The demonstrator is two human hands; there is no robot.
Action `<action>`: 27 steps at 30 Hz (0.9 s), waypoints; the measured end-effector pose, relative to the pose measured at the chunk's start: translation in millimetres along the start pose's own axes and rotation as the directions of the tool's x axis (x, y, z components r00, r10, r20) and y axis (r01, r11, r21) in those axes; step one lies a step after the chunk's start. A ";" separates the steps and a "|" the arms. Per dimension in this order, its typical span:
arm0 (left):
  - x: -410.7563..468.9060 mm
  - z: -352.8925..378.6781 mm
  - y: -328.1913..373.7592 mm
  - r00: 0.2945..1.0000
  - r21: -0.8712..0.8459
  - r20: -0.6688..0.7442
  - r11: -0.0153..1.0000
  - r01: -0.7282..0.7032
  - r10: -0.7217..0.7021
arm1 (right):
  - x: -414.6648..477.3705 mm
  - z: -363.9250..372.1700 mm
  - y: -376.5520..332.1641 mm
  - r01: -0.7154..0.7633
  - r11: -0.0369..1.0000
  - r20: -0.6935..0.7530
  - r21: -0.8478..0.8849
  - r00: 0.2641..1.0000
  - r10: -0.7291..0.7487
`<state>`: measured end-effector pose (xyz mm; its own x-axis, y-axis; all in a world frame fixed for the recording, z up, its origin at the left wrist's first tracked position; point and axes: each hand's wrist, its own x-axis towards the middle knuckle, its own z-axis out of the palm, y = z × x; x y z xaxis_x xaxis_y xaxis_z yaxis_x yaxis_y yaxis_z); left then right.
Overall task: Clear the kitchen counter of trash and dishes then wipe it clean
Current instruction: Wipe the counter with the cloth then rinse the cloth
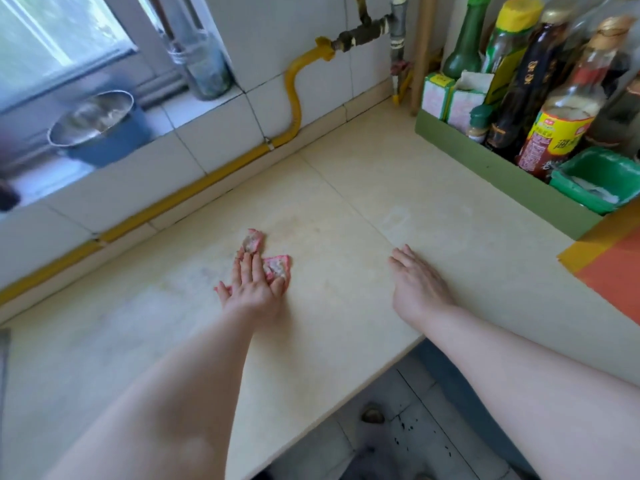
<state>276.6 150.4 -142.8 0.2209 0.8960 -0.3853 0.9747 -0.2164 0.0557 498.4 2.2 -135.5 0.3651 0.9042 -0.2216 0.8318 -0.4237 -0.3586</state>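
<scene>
1. The pink cloth (pixel 275 266) is seen a little left of the middle of the frame, crumpled on the pale counter (pixel 346 202).
2. The cloth is pressed down by the left hand (pixel 254 289). The fingers are kept straight and laid flat over it, not curled round it. Parts of the cloth show beyond the fingertips and at the right side of the hand.
3. The right hand (pixel 415 282) is laid palm down on the counter, right of the middle, apart from the cloth. Its fingers are straight and nothing is held in it.
4. A yellow pipe (pixel 173 199) is run along the foot of the tiled wall, from the left edge up to the upper middle.
5. In the upper right, a green tray (pixel 485 161) is filled with bottles (pixel 561 109) and small boxes. A green tub (pixel 595 181) is seen at its lower right end.
6. In the upper left, a metal bowl (pixel 93 119) is set on a blue container on the window sill.
7. At the right edge, an orange and yellow sheet (pixel 609 265) is laid on the counter.
</scene>
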 end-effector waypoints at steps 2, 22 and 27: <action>-14.4 4.9 -23.5 0.991 -0.035 0.015 0.990 0.137 -0.137 | -7.8 5.3 -3.3 0.028 1.000 0.032 0.007 0.999 -0.028; -124.9 51.5 40.9 0.964 0.041 0.139 0.971 -0.234 0.226 | -77.6 4.9 -29.9 0.137 0.980 0.055 -0.143 0.990 -0.130; -152.6 52.8 -29.2 0.972 0.054 0.172 0.984 -0.169 0.158 | -96.9 30.3 -92.7 0.233 0.965 0.096 -0.123 0.970 -0.222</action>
<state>212.6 -0.5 -134.2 0.3628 0.7706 -0.5241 0.9200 -0.3856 0.0699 373.2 -47.8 -108.2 0.1292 0.9663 -0.2226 0.9391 -0.1913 -0.2856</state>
